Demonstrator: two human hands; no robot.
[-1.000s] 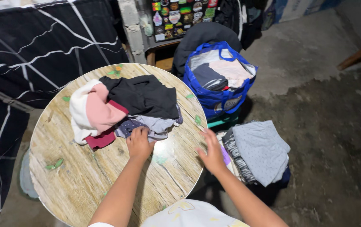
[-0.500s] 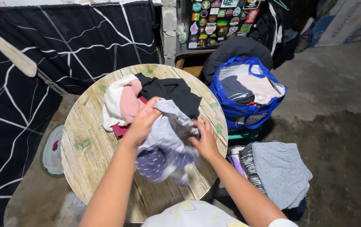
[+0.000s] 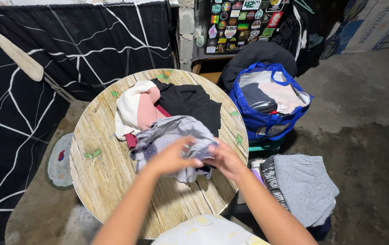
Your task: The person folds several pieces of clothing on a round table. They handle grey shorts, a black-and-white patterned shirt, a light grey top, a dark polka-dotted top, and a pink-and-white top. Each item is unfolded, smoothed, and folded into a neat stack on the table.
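Note:
A round wooden table (image 3: pixel 99 181) carries a heap of clothes: a white and pink garment (image 3: pixel 135 109) at the left, a black garment (image 3: pixel 190 102) behind. Both my hands hold a grey-lilac dotted garment (image 3: pixel 172 134) just above the tabletop near the front of the heap. My left hand (image 3: pixel 172 158) grips its near edge. My right hand (image 3: pixel 224 159) grips the same edge, close beside the left. Motion blurs the fingers.
A blue bag (image 3: pixel 267 118) stuffed with clothes stands right of the table. A stack of folded grey clothes (image 3: pixel 301 186) lies near my right side. A black cloth with white lines (image 3: pixel 67 50) hangs behind the table. The floor is bare concrete (image 3: pixel 362 104).
One second ago my left hand touched the heap and my right hovered at the table's edge. Both then lifted the grey-lilac garment, and now hold it lower, hands close together.

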